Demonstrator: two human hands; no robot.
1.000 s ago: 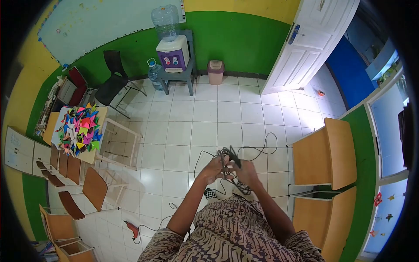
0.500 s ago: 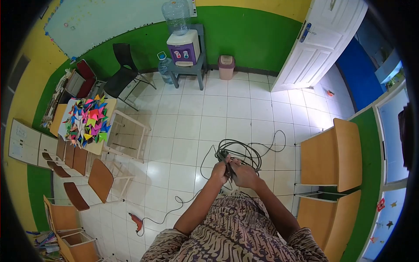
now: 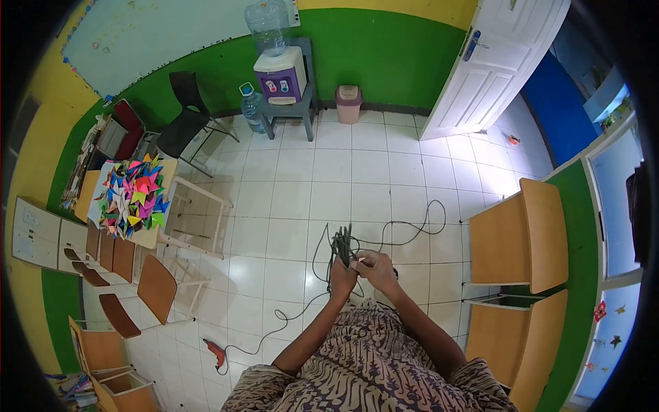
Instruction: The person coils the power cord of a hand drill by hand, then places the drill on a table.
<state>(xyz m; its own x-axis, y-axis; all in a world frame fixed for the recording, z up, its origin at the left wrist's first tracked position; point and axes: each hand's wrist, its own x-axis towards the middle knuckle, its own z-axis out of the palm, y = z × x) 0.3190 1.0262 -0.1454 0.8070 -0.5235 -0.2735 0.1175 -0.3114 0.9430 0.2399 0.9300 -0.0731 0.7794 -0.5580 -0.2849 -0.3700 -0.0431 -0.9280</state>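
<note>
A coil of dark cable (image 3: 341, 240) stands up in front of my body, bunched into narrow loops. My left hand (image 3: 342, 280) is closed around the lower part of the bundle. My right hand (image 3: 376, 269) presses against it from the right, fingers bent and pinching cable beside the left thumb; the exact grip is partly hidden. By my right wrist shows a small black piece (image 3: 395, 273), too covered to identify. From the bundle, one loose length (image 3: 412, 223) curves over the tiles to the right. A thin cord (image 3: 281, 323) runs left to a red pistol-shaped tool (image 3: 215, 353) on the floor.
Wooden desks (image 3: 504, 237) line the right side. At left, a table (image 3: 167, 180) bears colourful folded paper, with chairs (image 3: 158, 288) below it. A water dispenser (image 3: 280, 79), a pink bin (image 3: 349, 103) and an open white door (image 3: 480, 75) stand ahead.
The wide loops that spread to the right are now gathered into a narrow upright bundle in my left hand. My right hand has turned and moved slightly up. The view has shifted a little.
</note>
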